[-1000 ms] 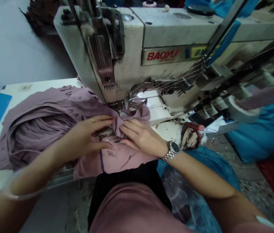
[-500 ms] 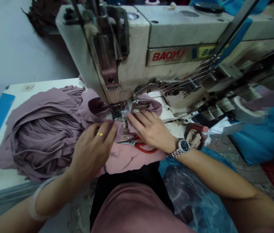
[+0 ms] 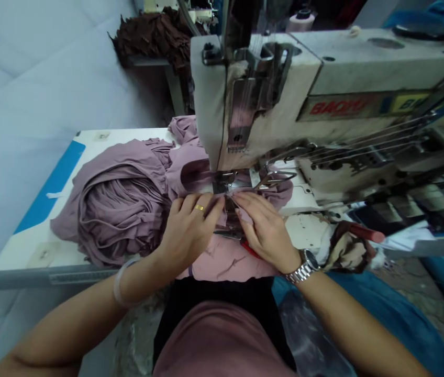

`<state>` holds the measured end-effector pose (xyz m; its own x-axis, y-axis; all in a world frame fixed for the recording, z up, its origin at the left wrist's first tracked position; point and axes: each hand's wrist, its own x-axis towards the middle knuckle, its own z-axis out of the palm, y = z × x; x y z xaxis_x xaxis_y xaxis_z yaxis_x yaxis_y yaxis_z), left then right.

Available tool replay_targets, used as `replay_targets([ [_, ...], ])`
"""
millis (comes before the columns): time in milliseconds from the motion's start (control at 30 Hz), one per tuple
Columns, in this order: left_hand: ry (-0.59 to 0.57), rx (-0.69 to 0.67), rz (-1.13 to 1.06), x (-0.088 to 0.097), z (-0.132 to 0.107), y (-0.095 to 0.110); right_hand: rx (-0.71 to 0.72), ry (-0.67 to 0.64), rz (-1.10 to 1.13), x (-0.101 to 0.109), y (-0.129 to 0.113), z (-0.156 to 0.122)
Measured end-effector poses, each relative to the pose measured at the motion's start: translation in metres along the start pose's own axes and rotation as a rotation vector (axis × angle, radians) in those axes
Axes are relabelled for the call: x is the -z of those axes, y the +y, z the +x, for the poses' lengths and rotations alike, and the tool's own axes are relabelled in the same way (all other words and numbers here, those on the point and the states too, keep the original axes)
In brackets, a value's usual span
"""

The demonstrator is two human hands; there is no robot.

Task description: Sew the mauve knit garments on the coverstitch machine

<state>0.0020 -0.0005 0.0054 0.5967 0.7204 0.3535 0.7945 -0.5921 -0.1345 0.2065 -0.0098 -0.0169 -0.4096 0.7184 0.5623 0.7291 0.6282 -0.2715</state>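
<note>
Both my hands work close together just in front of the presser foot [image 3: 225, 180] of a BAOYU industrial sewing machine [image 3: 269, 99]. My left hand [image 3: 190, 233] pinches a fold of mauve knit fabric [image 3: 123, 209], and my right hand [image 3: 265, 230] grips the same fold from the other side. Most of the fabric lies in a loose heap to the left of the needle area. Red-handled scissors [image 3: 241, 243] lie on the cloth below my fingers, partly hidden by my hands.
The white machine table [image 3: 41, 256] has a blue strip [image 3: 49, 183] along its left side. A brown fabric pile [image 3: 153, 36] sits behind the machine. A rag-wrapped object with a red tip [image 3: 351, 251] lies at right, above a blue sack [image 3: 383, 309].
The view has swung so the machine sits further right. My hands have closed toward each other on the fabric fold, and they now cover most of the scissors.
</note>
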Motion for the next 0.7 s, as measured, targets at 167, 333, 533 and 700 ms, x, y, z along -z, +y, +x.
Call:
replay_targets([
  [167,0.032,-0.081,-0.094,-0.005,-0.004,-0.003,0.012,-0.044,-0.150,-0.007,-0.012,0.004],
  [333,0.011,-0.076,-0.112,-0.010,-0.004,-0.004,-0.073,-0.021,-0.128,-0.007,-0.020,0.006],
  [533,0.042,-0.067,-0.186,-0.012,-0.002,-0.004,0.025,-0.115,-0.332,-0.007,-0.023,0.009],
  [700,0.045,-0.067,-0.206,-0.011,-0.001,-0.006,0.044,-0.118,-0.341,-0.005,-0.020,0.009],
])
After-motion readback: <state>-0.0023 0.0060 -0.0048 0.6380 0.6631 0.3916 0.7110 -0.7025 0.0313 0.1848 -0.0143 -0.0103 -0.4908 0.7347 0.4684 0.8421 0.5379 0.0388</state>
